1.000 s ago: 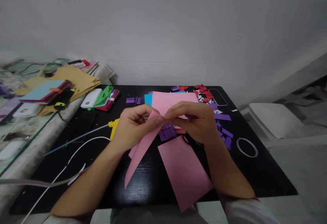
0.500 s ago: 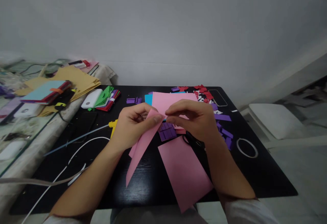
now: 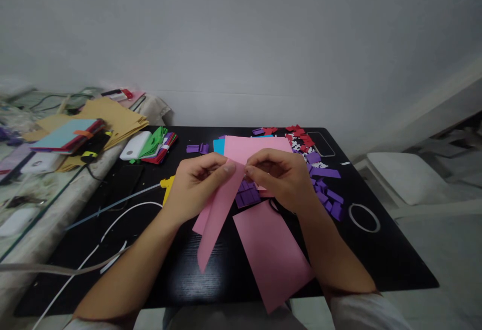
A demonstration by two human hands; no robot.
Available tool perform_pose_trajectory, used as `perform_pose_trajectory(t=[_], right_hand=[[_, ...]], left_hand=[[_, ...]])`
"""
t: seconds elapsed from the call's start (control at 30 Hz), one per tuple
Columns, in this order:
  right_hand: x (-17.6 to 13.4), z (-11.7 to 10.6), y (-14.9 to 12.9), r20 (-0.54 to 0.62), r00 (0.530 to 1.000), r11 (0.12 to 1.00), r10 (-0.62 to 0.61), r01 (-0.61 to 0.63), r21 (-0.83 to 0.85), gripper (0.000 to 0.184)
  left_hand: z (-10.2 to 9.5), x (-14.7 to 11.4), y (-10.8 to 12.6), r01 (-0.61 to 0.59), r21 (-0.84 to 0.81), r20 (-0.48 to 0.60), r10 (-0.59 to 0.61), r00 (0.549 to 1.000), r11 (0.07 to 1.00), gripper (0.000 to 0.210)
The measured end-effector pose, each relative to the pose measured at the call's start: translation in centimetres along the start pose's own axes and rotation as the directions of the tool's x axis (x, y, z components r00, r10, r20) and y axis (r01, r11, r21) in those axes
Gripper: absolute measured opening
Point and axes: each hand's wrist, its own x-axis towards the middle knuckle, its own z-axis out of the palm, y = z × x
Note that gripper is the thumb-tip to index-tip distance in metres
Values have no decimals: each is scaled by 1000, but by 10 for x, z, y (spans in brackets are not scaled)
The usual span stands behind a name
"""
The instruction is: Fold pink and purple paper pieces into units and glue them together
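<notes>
A folded piece of pink paper hangs from my left hand, pinched between thumb and fingers near its top. My right hand has its thumb and forefinger closed together at the paper's upper right corner, gripping it there. Flat on the table, below my right hand, lies a pink sheet. Behind my hands is another pink sheet with a blue sheet under its left side. Folded purple pieces sit just beyond the held paper, partly covered by it.
The black table carries a yellow glue gun beside my left wrist. Purple strips and a white ring lie right; red scraps are behind. A white cable crosses the left side. A white stool stands right.
The held pink paper has shifted right and turned more upright, its lower tip swinging right. My right hand has moved slightly left, against the paper's corner.
</notes>
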Motion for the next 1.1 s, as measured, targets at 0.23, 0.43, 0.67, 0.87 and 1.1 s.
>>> perform_pose_trajectory(t=[0.23,0.43,0.67,0.87,1.1], right_hand=[[0,-1,-3,-1,1000,1000,10,-10,-25,9],[0,2,-7,1,1000,999,12,-12,-51,8],[0,1,-5,-27,1000,999,8,-9,-51,7],[4,0,-3,-165,986,999,31,-32,-8,8],[6,1,-4,-210,977,999,37,-29,40,8]], left_hand=[[-2,0,-4,16,13,-23,-16,1000,1000,23],[-1,-1,-1,15,71,-63,-11,998,997,24],[4,-1,-5,-25,44,-113,30,993,999,20],[4,3,-5,59,-62,32,-57,998,996,17],[2,3,-15,162,-155,57,-155,986,975,24]])
